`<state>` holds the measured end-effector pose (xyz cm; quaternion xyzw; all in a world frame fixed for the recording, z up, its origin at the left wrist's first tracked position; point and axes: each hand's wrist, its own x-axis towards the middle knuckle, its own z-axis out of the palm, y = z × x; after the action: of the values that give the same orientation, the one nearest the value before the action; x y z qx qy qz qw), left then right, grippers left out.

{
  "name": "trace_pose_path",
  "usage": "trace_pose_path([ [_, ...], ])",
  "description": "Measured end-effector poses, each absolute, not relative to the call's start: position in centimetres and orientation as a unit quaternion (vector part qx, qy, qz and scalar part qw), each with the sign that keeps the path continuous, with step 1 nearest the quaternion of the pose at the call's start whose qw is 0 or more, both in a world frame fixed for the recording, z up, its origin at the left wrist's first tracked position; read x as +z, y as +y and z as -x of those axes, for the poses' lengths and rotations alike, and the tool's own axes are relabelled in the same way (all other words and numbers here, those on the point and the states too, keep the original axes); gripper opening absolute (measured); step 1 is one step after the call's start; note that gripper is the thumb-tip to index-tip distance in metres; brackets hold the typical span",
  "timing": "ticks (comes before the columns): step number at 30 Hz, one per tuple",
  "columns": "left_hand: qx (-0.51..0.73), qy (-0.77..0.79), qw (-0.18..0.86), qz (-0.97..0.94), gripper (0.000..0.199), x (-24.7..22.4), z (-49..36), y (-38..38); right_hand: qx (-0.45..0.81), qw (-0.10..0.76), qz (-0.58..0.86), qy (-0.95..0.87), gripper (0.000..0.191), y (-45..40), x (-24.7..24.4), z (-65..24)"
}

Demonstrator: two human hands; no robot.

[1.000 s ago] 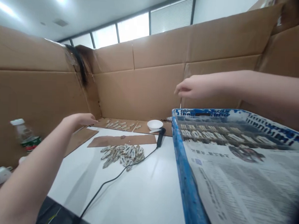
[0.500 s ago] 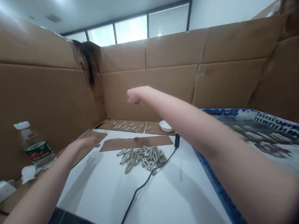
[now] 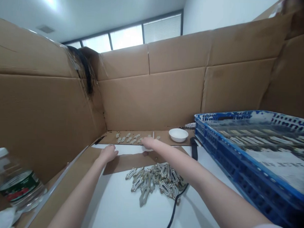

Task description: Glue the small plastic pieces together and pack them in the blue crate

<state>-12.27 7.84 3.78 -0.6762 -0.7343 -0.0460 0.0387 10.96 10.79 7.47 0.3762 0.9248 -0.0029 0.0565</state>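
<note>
My right hand [image 3: 148,142] reaches over the far cardboard strip, its fingers pinched down beside small pale pieces [image 3: 133,140] laid out there in loose rows. Whether a piece is between the fingertips is hidden. My left hand [image 3: 109,153] is low at the left end of a nearer brown cardboard strip [image 3: 125,162], fingers curled; what they hold, if anything, does not show. In front of that strip lies a heap of grey, elongated ornate pieces with pale outlines [image 3: 154,180], partly behind my right forearm.
A white bowl [image 3: 178,135] stands at the back, right of the small pieces. A blue crate [image 3: 215,159] with rows of pieces fills the right side. A black cable [image 3: 174,211] crosses the white tabletop. At left is a water bottle [image 3: 19,186]. Cardboard walls [image 3: 172,94] enclose the table.
My right hand has come down from in front of the back wall to the small pieces. My left hand has moved right, to the nearer strip's end. The view has shifted.
</note>
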Motion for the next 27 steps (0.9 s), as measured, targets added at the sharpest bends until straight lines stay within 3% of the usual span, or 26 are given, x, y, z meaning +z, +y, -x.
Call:
trace_pose_path([
  [9, -0.107, -0.761, 0.034, 0.639, 0.049, -0.4, 8.8, 14.4, 0.088, 0.064, -0.411, 0.905, 0.030, 15.1, 2.9, -11.1],
  [18, -0.167, -0.703, 0.148, 0.675, 0.032, -2.4, 8.7, 14.2, 0.134, 0.026, -0.349, 0.927, 0.022, 16.7, 2.0, -11.2],
  [27, -0.175, -0.708, 0.125, 0.672, 0.023, -1.7, 8.4, 14.2, 0.133, -0.053, -0.337, 0.930, 0.026, 18.5, 2.2, -9.3],
])
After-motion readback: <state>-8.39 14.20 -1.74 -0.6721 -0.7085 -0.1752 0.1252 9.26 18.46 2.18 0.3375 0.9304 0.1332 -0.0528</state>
